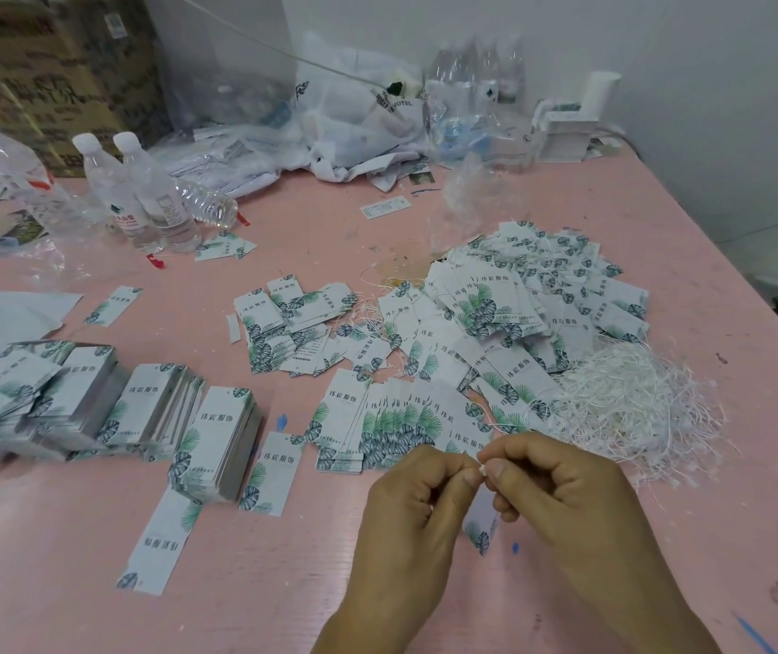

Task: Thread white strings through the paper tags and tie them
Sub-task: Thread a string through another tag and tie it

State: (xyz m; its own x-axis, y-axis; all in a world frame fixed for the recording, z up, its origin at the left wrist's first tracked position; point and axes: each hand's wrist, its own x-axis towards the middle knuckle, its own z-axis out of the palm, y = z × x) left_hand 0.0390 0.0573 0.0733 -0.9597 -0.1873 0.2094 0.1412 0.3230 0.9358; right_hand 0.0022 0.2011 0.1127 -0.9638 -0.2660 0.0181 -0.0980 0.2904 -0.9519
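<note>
Low in the frame, right of centre, the left hand and the right hand met fingertip to fingertip above the pink worktop. Both were curled, together pinching something small and white at the top of one paper tag, which hung down between them; it was probably a string end, though too small to tell. The step in hand looked like threading or tying that single tag.

Just above the hands lay a fanned row of tags, and toward the left edge stood neat stacks of tags with no string showing, so a good share seemed still unthreaded. At right centre, a loose heap of tags had thin strings straggling among them, likely the finished ones. The tangle of white strings sat just right of the hands, still plentiful. By this judgement the job was well underway but far from done.
</note>
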